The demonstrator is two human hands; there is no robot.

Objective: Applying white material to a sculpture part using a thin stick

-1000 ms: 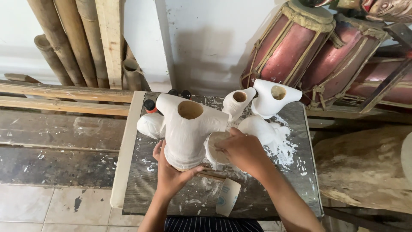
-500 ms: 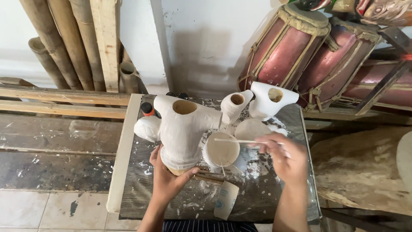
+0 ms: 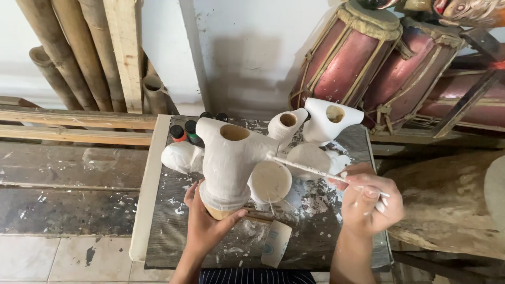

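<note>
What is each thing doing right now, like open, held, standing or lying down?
White torso figure: upright, hollow neck open, held at its base by the left hand.
Brush: held in the right hand, tip at the figure.
Second white figure: standing, untouched.
Paint bottles: capped, upright.
Drums: leaning against the wall.

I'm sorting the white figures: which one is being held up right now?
The large white torso-shaped figure, gripped at its base by the left hand; the smaller white hollow piece stands behind, untouched.
</note>
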